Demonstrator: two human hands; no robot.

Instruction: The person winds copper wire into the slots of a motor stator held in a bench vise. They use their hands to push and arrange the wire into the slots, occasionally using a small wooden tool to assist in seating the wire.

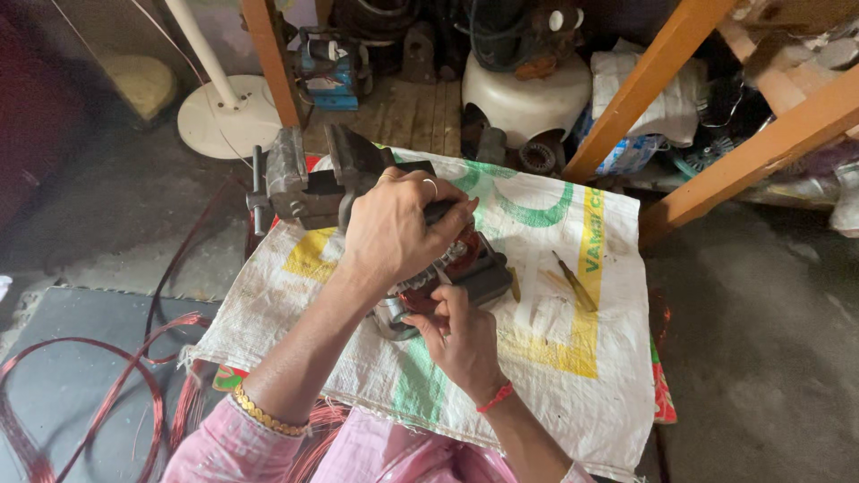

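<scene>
Both hands grip the motor stator [447, 268] on the sack-covered bench [537, 358] — left hand [394, 228] on top, right hand [461, 335] pinching below.

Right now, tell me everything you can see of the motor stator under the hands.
The motor stator is a dark, blocky metal core with reddish copper windings showing inside. It lies tilted on the white woven sack that covers the work surface, just in front of the grey bench vise. The left hand covers its top in a closed grip, and the right hand pinches at its near edge. Much of it is hidden by the hands.
</scene>
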